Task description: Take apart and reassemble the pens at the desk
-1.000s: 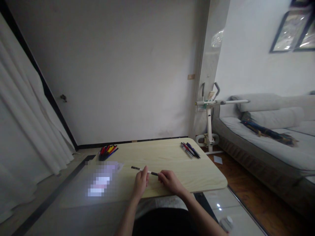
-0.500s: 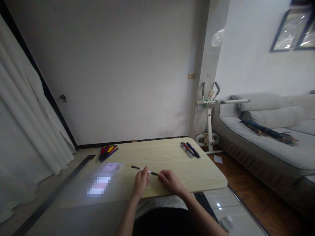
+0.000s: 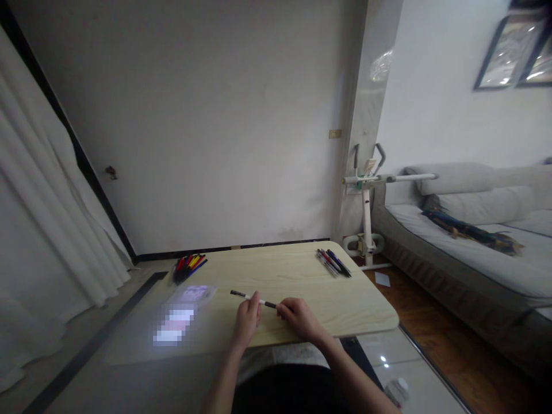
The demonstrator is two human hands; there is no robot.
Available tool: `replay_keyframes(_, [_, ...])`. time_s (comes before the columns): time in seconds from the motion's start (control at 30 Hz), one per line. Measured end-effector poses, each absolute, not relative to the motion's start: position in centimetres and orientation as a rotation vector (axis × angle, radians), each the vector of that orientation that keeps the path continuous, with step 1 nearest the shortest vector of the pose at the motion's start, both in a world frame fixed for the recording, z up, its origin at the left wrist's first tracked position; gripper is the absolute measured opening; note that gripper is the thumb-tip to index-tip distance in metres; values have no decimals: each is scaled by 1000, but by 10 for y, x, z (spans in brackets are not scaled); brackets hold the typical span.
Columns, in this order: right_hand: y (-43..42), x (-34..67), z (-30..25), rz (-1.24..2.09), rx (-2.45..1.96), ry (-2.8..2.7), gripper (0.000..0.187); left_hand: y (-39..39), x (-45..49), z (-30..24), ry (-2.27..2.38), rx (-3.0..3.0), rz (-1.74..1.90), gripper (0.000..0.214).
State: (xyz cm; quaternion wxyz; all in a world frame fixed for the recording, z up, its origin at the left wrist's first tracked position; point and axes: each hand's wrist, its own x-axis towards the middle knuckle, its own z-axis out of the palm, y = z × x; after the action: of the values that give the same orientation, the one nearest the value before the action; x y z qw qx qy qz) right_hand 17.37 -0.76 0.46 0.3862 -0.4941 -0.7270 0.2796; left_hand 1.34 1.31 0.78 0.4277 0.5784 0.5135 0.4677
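Both my hands hold one pen (image 3: pixel 241 295) with a white barrel and black ends, just above the near part of a light wooden table (image 3: pixel 302 282). My left hand (image 3: pixel 246 319) pinches the barrel near its middle. My right hand (image 3: pixel 299 318) is closed on the pen's right end. The pen's black left tip sticks out to the left of my left hand.
A bunch of red, yellow and black pens (image 3: pixel 188 267) lies at the table's far left corner. A few pens (image 3: pixel 333 262) lie at the far right. A blurred patch (image 3: pixel 181 314) covers the table's left side. A sofa (image 3: pixel 474 241) and a white stand (image 3: pixel 366 218) are to the right.
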Motion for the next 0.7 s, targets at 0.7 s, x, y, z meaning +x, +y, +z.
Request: replay_keyframes(0.7, [-9, 174, 8, 674, -1225, -1861, 25, 13, 14, 7, 1246, 1405, 1180, 53])
